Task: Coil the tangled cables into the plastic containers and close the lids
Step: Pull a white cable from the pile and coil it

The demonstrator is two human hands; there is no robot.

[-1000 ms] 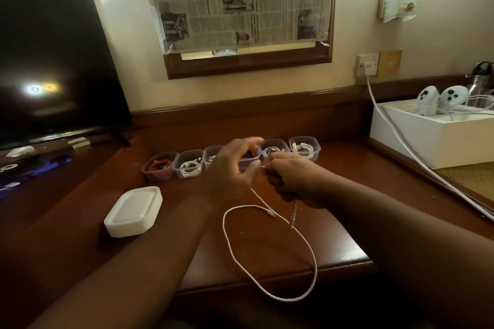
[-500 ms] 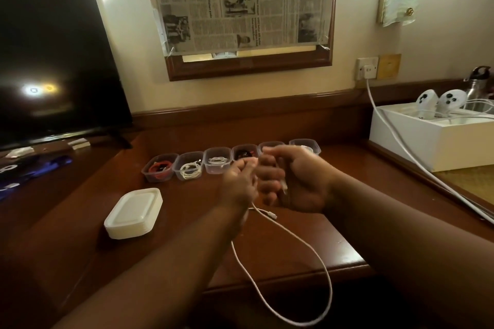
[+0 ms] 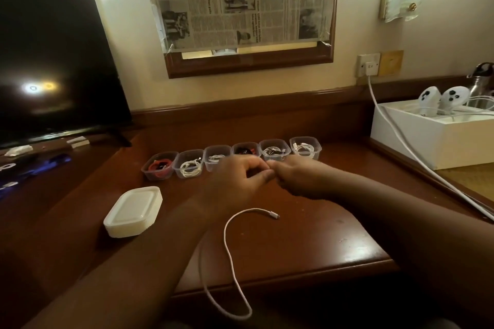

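Observation:
My left hand (image 3: 238, 179) and my right hand (image 3: 302, 177) meet fingertip to fingertip just in front of the row of containers, fingers curled and pinching together. A white cable (image 3: 230, 251) lies below them. Its plug end (image 3: 275, 215) rests on the table, and the cable loops down over the front edge, then runs back up under my left forearm toward the hands. The part in my fingers is hidden. Six small clear plastic containers (image 3: 304, 147) stand open in a row, each with a coiled cable inside, white, red or dark.
A stack of white lids (image 3: 133, 211) sits on the brown table (image 3: 320, 235) at the left. A black TV (image 3: 53, 48) stands at the far left. A white box (image 3: 427, 141) with controllers is at the right, with a thick white power cord (image 3: 401, 147) running from the wall socket.
Both hands moved forward toward the containers and lowered. The cable's plug end dropped onto the table, and the hanging loop has shifted left.

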